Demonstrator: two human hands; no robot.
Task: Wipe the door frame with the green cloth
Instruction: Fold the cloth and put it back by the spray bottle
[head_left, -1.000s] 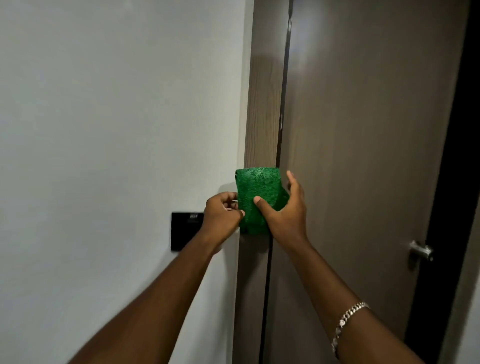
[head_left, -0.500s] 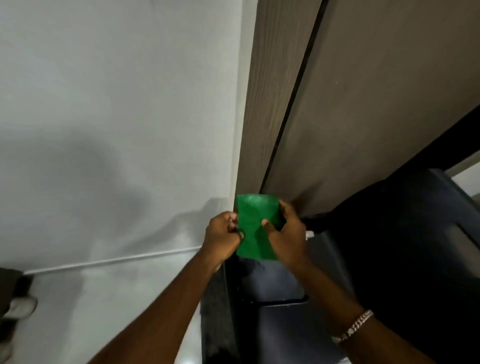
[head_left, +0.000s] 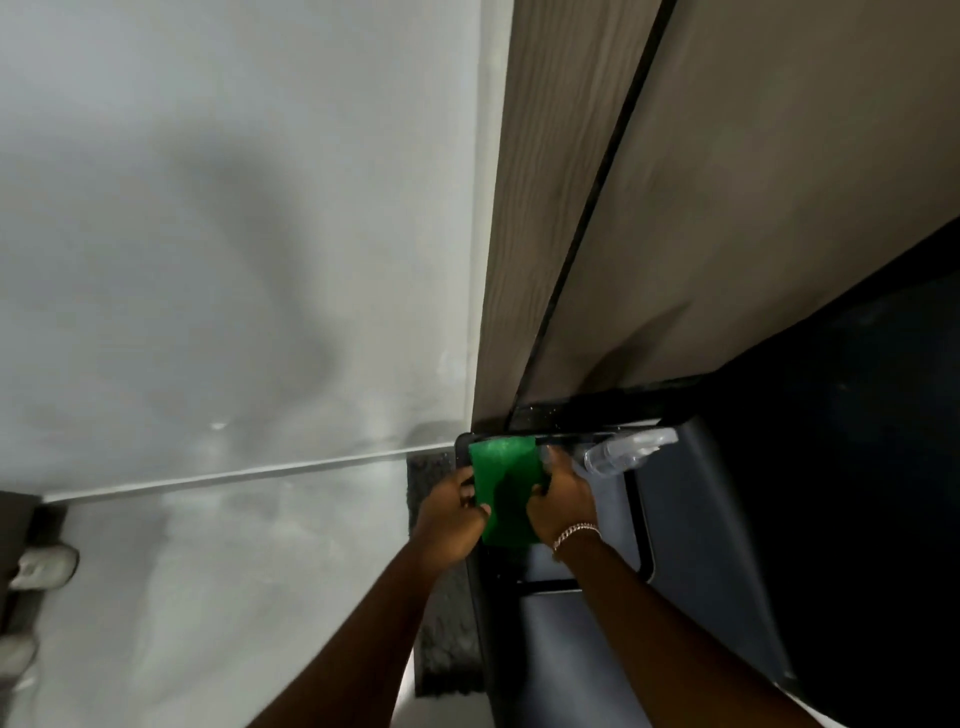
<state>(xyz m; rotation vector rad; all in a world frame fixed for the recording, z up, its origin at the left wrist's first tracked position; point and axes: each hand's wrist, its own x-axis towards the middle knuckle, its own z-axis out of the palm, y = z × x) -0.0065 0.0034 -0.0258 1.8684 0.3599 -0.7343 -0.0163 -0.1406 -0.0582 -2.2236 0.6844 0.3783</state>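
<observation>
The green cloth is folded into a flat rectangle, held low near the floor just below the foot of the brown wood-grain door frame. My left hand grips its left edge and my right hand, with a chain bracelet at the wrist, grips its right edge. The cloth hangs over a dark stool-like surface, apart from the frame. The door is shut to the right of the frame, with a dark gap between them.
A clear spray bottle lies on the dark grey stool right of my hands. A white wall and pale floor lie to the left. A dark rough mat sits by the stool. A shoe shows at far left.
The view has tipped down from mid-door height to the floor. Both hands carried the cloth down the frame to its foot and now hold it below the frame, over the stool.
</observation>
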